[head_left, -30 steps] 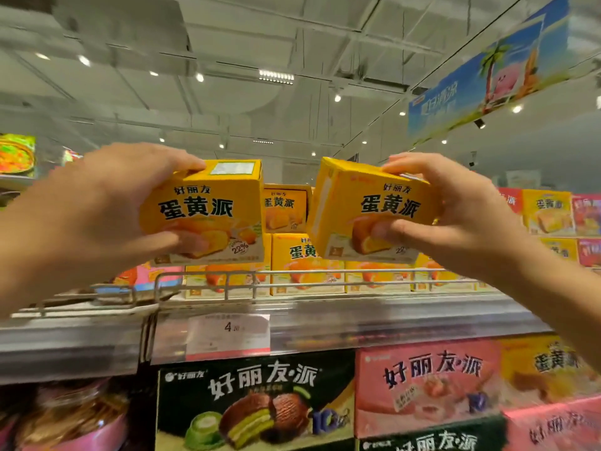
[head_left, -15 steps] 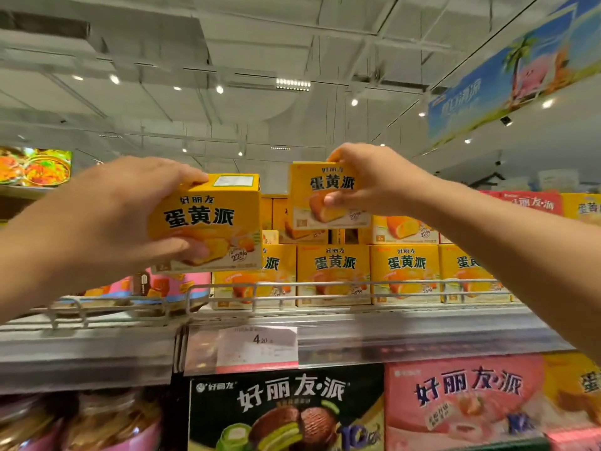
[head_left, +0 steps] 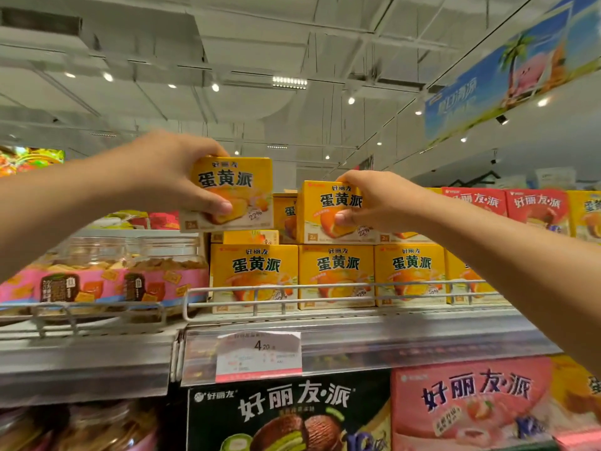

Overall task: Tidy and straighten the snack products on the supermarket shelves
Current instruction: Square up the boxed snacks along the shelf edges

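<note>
While the left hand [head_left: 169,177] holds one yellow box [head_left: 232,193] up in the air, its fingers [head_left: 211,206] curl around the box's left side. The right hand [head_left: 379,203] pinches a second yellow box [head_left: 325,213], which sits on top of a row of yellow boxes [head_left: 335,275] on the shelf [head_left: 357,340]. Cookie jars [head_left: 130,271] stand to the left. A price tag [head_left: 260,354] hangs below.
</note>
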`<state>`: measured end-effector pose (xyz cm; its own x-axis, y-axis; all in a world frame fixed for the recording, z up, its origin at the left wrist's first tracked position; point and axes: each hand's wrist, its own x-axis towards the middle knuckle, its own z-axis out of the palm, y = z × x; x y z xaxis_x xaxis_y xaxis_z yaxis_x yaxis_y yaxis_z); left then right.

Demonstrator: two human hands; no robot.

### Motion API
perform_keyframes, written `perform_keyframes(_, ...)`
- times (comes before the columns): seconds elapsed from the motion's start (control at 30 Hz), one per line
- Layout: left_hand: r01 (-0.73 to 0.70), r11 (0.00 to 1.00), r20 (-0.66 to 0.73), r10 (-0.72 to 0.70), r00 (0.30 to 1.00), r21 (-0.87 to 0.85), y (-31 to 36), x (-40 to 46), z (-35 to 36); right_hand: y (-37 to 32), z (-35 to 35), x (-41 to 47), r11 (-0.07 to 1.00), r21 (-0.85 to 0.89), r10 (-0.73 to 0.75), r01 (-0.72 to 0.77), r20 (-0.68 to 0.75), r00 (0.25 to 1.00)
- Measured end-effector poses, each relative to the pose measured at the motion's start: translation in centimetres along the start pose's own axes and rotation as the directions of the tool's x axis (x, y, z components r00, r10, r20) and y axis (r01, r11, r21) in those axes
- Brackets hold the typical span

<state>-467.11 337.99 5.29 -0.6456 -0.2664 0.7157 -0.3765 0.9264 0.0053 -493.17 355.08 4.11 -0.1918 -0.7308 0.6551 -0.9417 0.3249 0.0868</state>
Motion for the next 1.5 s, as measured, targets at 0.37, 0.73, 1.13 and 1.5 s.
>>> perform_keyframes(0.37,-0.014,1.0,0.157,0.01,0.988,0.023,1.2,3.7,4.0,0.3,1.2,0.3,0.99,-0.141,-0.006,-0.004,-0.067,0.998)
perform_keyframes(0.73,-0.01,0.995,0.202,-0.012,0.979,0.104,2.0,3.2,4.1,0.4,1.6,0.3,0.987,-0.16,-0.001,-0.012,-0.082,0.997)
perform_keyframes(1.13,-0.597,0.779,-0.101,0.621,0.778,0.193,10.5,-4.3,8.4,1.3,4.3,-9.0,0.99,0.117,-0.042,0.084,-0.323,0.945)
perform_keyframes(1.5,-0.513,0.856,0.068,0.51,0.858,0.064,15.7,-4.0,15.9,10.9,4.8,-19.3,0.989,0.055,0.148,-0.14,-0.192,0.97)
